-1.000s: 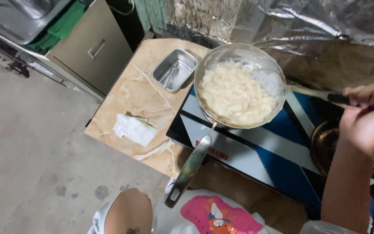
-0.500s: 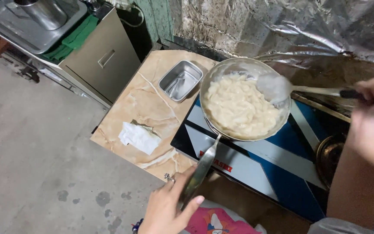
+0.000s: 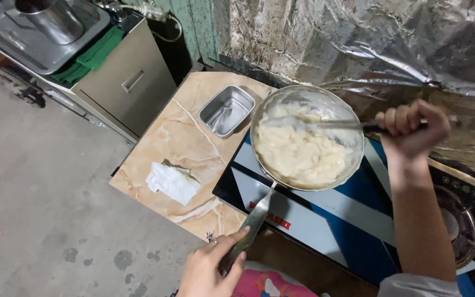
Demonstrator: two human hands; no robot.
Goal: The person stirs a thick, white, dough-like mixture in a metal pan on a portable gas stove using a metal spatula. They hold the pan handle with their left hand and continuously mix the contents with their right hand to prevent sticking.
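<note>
Left hand (image 3: 210, 269) fingers clamp round steel pan's (image 3: 307, 137) handle; right hand (image 3: 412, 127) grips spatula (image 3: 325, 124)

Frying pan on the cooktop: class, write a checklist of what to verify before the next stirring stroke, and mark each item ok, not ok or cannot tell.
1. Left hand grips the pan handle: ok.
2. Right hand closed around the stirring utensil: ok.
3. Frying pan sits level on the cooktop: ok, rim looks even.
4. Pale creamy mixture stays inside the rim: ok, none seen spilled.
5. Heat on under the pan: cannot tell.
6. Metal tray and white cloth lie apart from the pan on the counter: ok.
</note>
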